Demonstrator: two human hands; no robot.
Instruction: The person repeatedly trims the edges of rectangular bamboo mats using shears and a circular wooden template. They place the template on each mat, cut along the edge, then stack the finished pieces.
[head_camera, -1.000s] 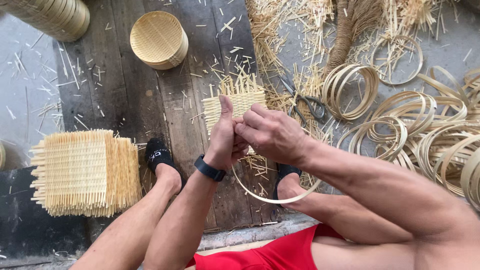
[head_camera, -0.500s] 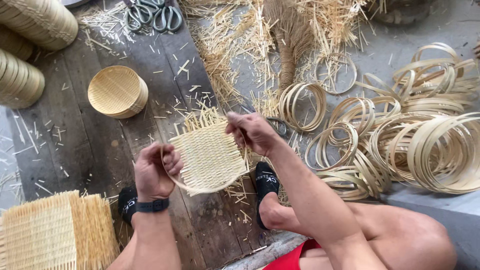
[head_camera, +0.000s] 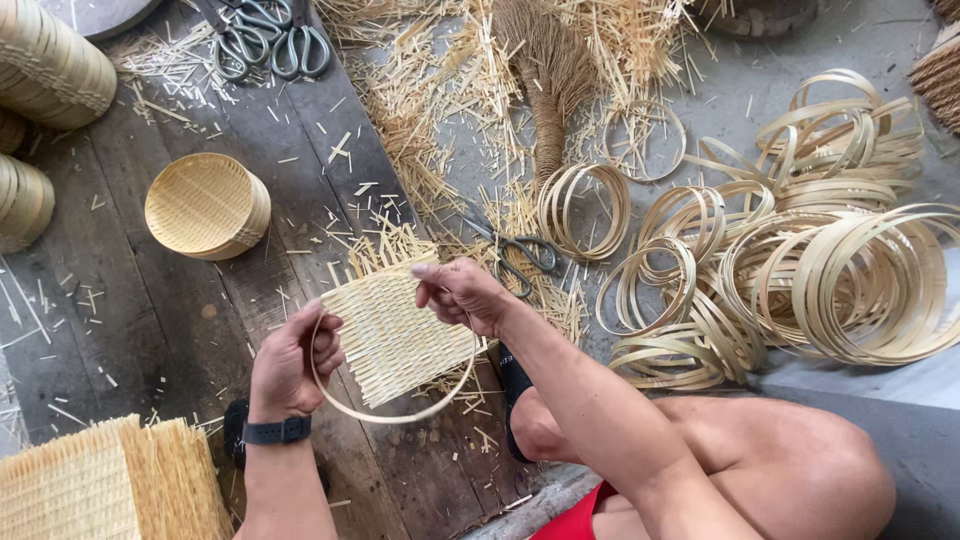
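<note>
My left hand (head_camera: 292, 363) grips the left edge of a square woven bamboo mat (head_camera: 392, 333) together with a thin bamboo hoop (head_camera: 400, 415) that curves under the mat. My right hand (head_camera: 462, 293) pinches the mat's upper right edge, where the hoop meets it. The mat is held flat above a dark wooden board, its loose strip ends sticking out at the top. A black watch sits on my left wrist.
A stack of round woven trays (head_camera: 205, 205) lies upper left. Woven square mats (head_camera: 105, 480) are piled at the lower left. Many bamboo hoops (head_camera: 800, 270) lie on the right. Scissors (head_camera: 520, 250) rest beside my right hand, more scissors (head_camera: 270, 45) at the top. Straw scraps (head_camera: 450, 90) litter the floor.
A second ago both hands were bunched together on the upright mat. They have since spread apart and the mat now lies flat over the hoop.
</note>
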